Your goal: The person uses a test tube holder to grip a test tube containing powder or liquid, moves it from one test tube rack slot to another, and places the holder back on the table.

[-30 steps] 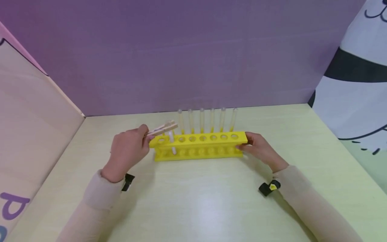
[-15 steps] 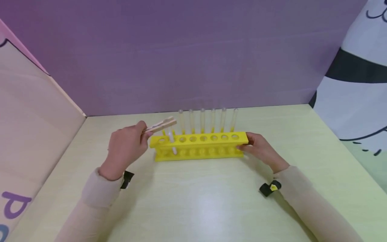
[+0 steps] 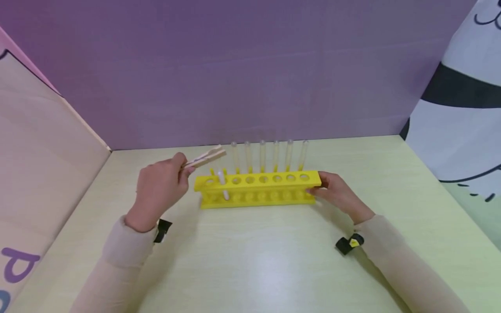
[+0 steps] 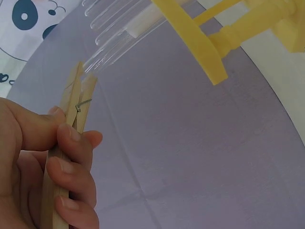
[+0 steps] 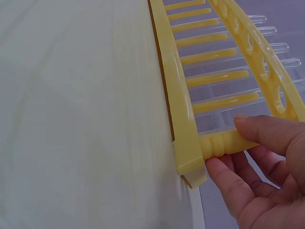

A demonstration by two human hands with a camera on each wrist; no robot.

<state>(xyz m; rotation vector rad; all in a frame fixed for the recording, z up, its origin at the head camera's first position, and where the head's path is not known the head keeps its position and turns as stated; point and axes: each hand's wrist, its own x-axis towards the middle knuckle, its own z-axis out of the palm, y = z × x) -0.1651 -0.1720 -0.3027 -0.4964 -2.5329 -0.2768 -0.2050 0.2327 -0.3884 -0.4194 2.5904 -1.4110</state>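
My left hand (image 3: 160,189) grips a wooden test tube clamp (image 3: 204,159), fingers curled round its handle. The clamp (image 4: 71,98) points towards the rack's left end, and I see nothing between its tips in the left wrist view. A yellow test tube rack (image 3: 256,184) stands upright on the table. My right hand (image 3: 338,193) holds its right end, thumb and fingers round the yellow end post (image 5: 221,144) in the right wrist view. A test tube with white contents (image 3: 221,177) leans slightly in a hole near the rack's left end. Several clear test tubes (image 3: 262,155) sit upside down on the rear pegs.
A pale wooden table (image 3: 250,256) lies under the rack. Behind it rises a purple backdrop (image 3: 250,78). A printed white panel (image 3: 43,143) flanks the left side, and another printed panel (image 3: 465,130) the right.
My left hand has drawn the clamp up and to the left, away from the tube with white contents, which stays in the rack. The right hand keeps its hold on the rack.
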